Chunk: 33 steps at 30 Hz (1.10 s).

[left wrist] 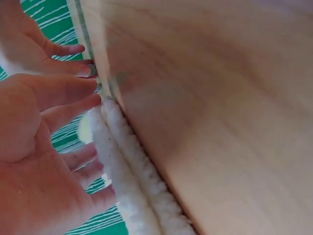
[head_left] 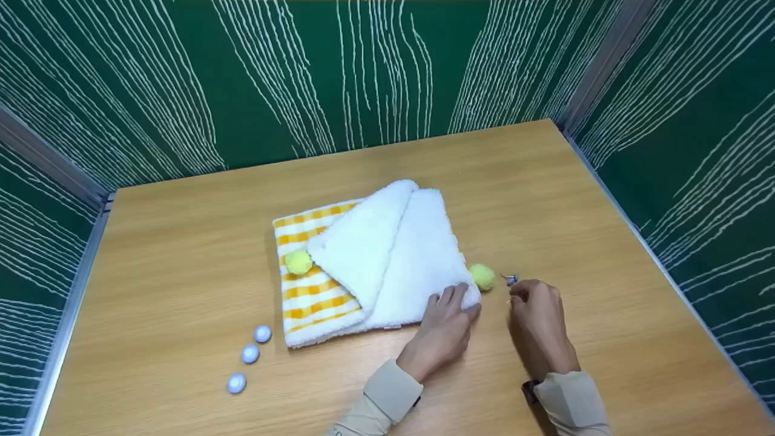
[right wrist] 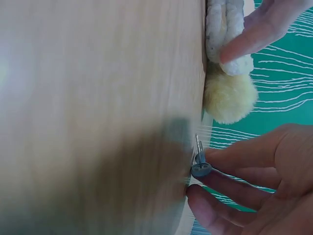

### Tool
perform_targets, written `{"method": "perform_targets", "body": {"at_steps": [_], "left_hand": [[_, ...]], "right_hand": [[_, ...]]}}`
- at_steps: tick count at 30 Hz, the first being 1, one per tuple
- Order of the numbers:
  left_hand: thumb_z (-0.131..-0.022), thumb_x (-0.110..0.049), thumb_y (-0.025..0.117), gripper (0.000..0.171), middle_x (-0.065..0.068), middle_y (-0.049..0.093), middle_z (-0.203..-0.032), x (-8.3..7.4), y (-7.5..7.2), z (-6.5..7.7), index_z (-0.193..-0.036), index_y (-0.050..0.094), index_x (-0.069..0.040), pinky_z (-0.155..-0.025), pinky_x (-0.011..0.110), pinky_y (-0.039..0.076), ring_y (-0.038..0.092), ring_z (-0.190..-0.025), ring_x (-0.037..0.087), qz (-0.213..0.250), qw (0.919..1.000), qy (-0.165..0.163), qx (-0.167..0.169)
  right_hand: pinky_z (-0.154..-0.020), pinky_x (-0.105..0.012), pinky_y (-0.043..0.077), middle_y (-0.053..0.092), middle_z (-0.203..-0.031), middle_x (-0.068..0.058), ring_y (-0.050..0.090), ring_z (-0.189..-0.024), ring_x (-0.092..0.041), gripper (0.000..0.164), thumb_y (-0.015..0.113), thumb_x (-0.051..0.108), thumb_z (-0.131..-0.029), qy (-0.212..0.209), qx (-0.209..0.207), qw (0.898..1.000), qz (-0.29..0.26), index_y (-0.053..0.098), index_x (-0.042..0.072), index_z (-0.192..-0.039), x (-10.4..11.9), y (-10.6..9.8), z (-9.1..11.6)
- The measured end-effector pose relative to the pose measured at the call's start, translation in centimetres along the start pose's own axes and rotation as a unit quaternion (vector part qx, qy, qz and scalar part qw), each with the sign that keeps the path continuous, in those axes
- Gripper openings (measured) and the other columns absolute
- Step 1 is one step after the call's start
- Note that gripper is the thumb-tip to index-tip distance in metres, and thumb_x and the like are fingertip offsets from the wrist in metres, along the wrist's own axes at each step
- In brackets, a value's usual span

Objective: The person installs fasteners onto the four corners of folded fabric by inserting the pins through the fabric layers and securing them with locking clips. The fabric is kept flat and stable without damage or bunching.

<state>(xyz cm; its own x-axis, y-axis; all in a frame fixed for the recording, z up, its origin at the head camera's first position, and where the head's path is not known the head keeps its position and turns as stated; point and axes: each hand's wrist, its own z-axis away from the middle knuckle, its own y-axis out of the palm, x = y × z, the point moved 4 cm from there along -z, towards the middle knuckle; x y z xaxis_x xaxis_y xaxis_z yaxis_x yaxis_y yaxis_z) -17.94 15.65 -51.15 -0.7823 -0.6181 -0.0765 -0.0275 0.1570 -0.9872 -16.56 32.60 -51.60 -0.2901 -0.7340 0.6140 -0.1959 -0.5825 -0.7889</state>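
Observation:
A folded blanket [head_left: 418,254], white and fleecy with a yellow-and-white checked side, lies mid-table with a corner turned back. My left hand [head_left: 445,324] rests on its near right corner, fingers spread and fairly straight. One yellow-green pompom [head_left: 482,277] sticks out beside that corner; another pompom [head_left: 298,262] lies on the checked part. To the right, my right hand [head_left: 539,318] pinches a small pin [right wrist: 200,169] with a round grey-blue head and thin metal shaft, at the table surface. In the left wrist view the blanket's edge [left wrist: 132,171] shows two fleecy layers beneath the left fingers.
Three round, pale blue button-like pieces stand in a slanting row left of the blanket, the nearest piece [head_left: 237,383] close to the front. Green panels [head_left: 387,72] with white wavy lines surround the wooden table [head_left: 181,260] at the back and sides.

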Motion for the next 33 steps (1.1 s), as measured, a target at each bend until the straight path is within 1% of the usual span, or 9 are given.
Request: {"method": "perform_targets", "body": {"at_steps": [3,10,13,17,21,24,29,30,33], "left_hand": [[-0.084,-0.021,0.053,0.030,0.008,0.038,-0.129,0.0,0.3,0.0,-0.113,0.058,-0.024,-0.082,0.036,0.038,0.036,-0.114,0.022,-0.010,0.9999,0.003,-0.004],[-0.083,-0.021,0.053,0.032,0.008,0.036,-0.131,0.0,0.4,0.0,-0.116,0.056,-0.023,-0.085,0.036,0.037,0.034,-0.116,0.021,-0.009,0.9999,0.005,0.001],[-0.083,-0.020,0.053,0.033,0.008,0.036,-0.130,0.0,0.4,0.0,-0.116,0.055,-0.022,-0.085,0.037,0.036,0.034,-0.116,0.022,0.001,1.0000,0.002,-0.002],[-0.085,-0.019,0.050,0.034,0.008,0.036,-0.132,0.1,0.4,0.1,-0.120,0.053,-0.019,-0.088,0.038,0.035,0.033,-0.118,0.022,0.025,0.9996,-0.005,0.007],[-0.088,-0.019,0.047,0.034,0.007,0.036,-0.134,0.3,0.3,0.2,-0.122,0.052,-0.015,-0.093,0.038,0.033,0.031,-0.121,0.021,0.067,0.9974,-0.019,0.019],[-0.087,-0.016,0.048,0.032,0.006,0.037,-0.134,0.6,0.3,0.4,-0.118,0.053,-0.012,-0.096,0.037,0.031,0.031,-0.123,0.019,0.103,0.9943,-0.026,0.010],[-0.083,-0.011,0.049,0.033,0.008,0.038,-0.133,1.1,0.0,0.6,-0.116,0.054,-0.006,-0.100,0.033,0.029,0.032,-0.124,0.018,0.150,0.9884,-0.021,-0.009],[-0.083,-0.010,0.049,0.034,0.009,0.039,-0.133,1.2,-0.1,0.6,-0.117,0.054,-0.006,-0.100,0.032,0.028,0.033,-0.123,0.018,0.162,0.9865,-0.021,-0.012],[-0.083,-0.008,0.049,0.035,0.009,0.040,-0.132,1.6,-0.4,0.6,-0.117,0.054,-0.006,-0.099,0.029,0.030,0.037,-0.120,0.018,0.201,0.9790,-0.025,-0.026]], "right_hand": [[-0.070,-0.041,0.048,0.062,-0.087,-0.017,0.056,-0.085,-0.028,0.018,0.050,-0.003,-0.079,0.008,0.015,1.000,0.000,0.066,-0.003,-0.087,0.0,-0.1,0.0],[-0.073,-0.041,0.048,0.060,-0.092,-0.018,0.055,-0.088,-0.028,0.018,0.052,-0.003,-0.079,0.054,0.092,0.994,-0.002,0.064,-0.003,-0.092,-0.1,-0.5,0.4],[-0.074,-0.040,0.048,0.058,-0.093,-0.017,0.054,-0.088,-0.027,0.019,0.054,-0.004,-0.079,0.070,0.115,0.991,-0.004,0.063,-0.003,-0.096,-0.1,-0.5,0.4],[-0.072,-0.038,0.048,0.058,-0.091,-0.016,0.053,-0.085,-0.025,0.019,0.053,-0.005,-0.079,0.083,0.135,0.987,-0.008,0.062,-0.002,-0.097,-0.3,-0.4,0.5],[-0.071,-0.037,0.048,0.057,-0.091,-0.014,0.053,-0.084,-0.024,0.020,0.054,-0.008,-0.077,0.060,0.136,0.989,-0.009,0.062,-0.001,-0.094,-0.3,-0.3,0.7],[-0.068,-0.035,0.048,0.057,-0.089,-0.014,0.053,-0.081,-0.024,0.021,0.057,-0.010,-0.074,0.025,0.124,0.992,-0.003,0.064,0.000,-0.091,-0.2,-0.3,0.8],[-0.061,-0.031,0.048,0.058,-0.085,-0.013,0.053,-0.075,-0.023,0.017,0.063,-0.009,-0.071,-0.031,0.098,0.994,0.023,0.066,0.000,-0.085,0.1,-0.3,0.8],[-0.061,-0.031,0.048,0.058,-0.085,-0.013,0.053,-0.074,-0.022,0.016,0.064,-0.008,-0.071,-0.035,0.095,0.994,0.027,0.066,0.000,-0.084,0.2,-0.3,0.9],[-0.061,-0.030,0.048,0.060,-0.083,-0.012,0.054,-0.074,-0.022,0.014,0.064,-0.006,-0.072,-0.023,0.098,0.995,0.017,0.066,0.000,-0.084,0.2,-0.3,1.0]]}}
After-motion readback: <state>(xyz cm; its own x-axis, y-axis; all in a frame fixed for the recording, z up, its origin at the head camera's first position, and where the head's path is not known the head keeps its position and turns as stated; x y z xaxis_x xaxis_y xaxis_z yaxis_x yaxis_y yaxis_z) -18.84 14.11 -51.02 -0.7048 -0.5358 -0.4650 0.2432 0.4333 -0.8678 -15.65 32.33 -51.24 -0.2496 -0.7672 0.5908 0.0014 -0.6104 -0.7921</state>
